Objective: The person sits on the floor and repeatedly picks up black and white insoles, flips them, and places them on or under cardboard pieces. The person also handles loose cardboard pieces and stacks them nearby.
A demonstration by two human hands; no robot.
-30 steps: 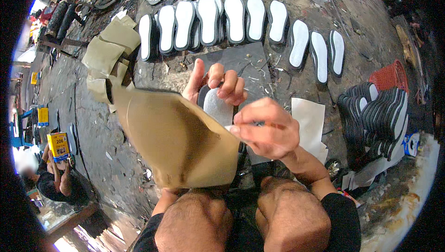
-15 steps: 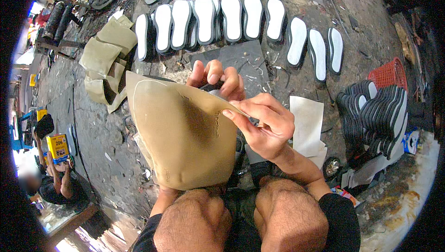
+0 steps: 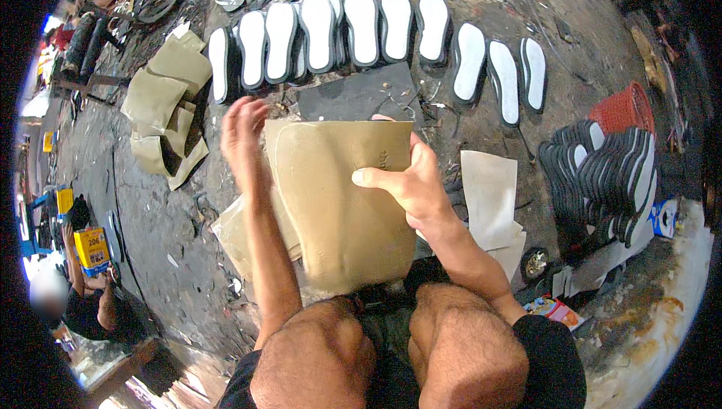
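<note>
L hand (image 3: 244,138) has a gap on its L, up to the tan-sheet pile (image 3: 154,98). Fwd, a curved row of white-topped soles (image 3: 321,33) bars the way, w/ narrow slots btwn stacks. The big tan sheet (image 3: 338,228) in the R hand (image 3: 414,187) blocks the mid. R of it, pale sheets (image 3: 489,191) lie low on the floor (image 3: 188,258); then a slim lane btwn them & the sole pile (image 3: 605,176), w/ a red basket (image 3: 623,110) at its far end. Knees (image 3: 312,356) close off the near side.

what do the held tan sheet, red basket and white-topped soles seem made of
Held tan sheet: perhaps rubber or synthetic leather; smooth, slightly glossy, with soft bulges. Red basket: likely plastic, given its lattice; finish unclear. White-topped soles: dark edges suggest foam or rubber; matte white faces could be fabric or paper.
</note>
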